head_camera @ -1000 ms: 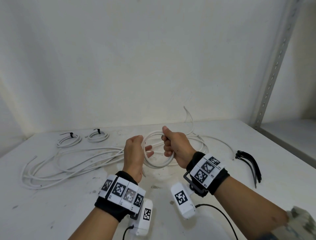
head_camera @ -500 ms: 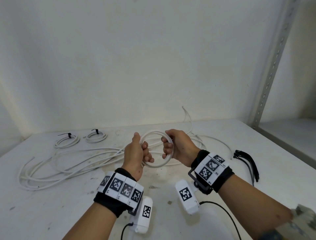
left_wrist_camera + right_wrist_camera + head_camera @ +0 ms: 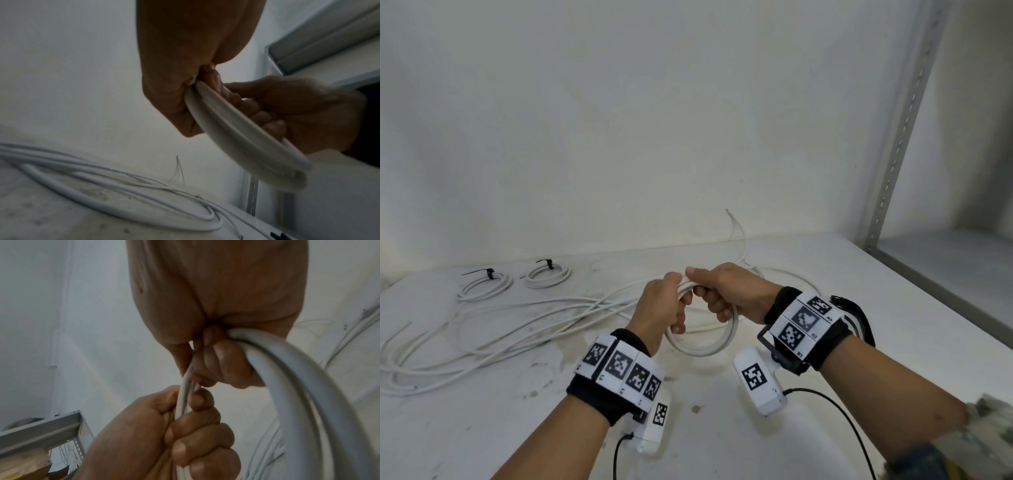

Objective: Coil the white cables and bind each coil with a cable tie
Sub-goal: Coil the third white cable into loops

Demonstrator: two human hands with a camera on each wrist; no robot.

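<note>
Both grips clench the coil [image 3: 703, 346] above the surface [image 3: 825, 274]: left hand [image 3: 662, 308] and right hand [image 3: 729, 291] meet at its top (ties [image 3: 854, 317] nearby). The person should keep the loops pinched flat while reaching.

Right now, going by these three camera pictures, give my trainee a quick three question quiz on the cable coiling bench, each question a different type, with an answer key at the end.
1. True or false: the coil held between the left hand and the right hand already has a black cable tie on it.
2. How many finished, tied coils lie at the back left of the table?
A. one
B. two
C. four
3. Fill in: the spare black cable ties lie on the table just beyond the person's ____ wrist.

Key
1. False: no tie shows on it in any view.
2. B: the larger tied coil and the smaller tied coil.
3. Right.
</note>
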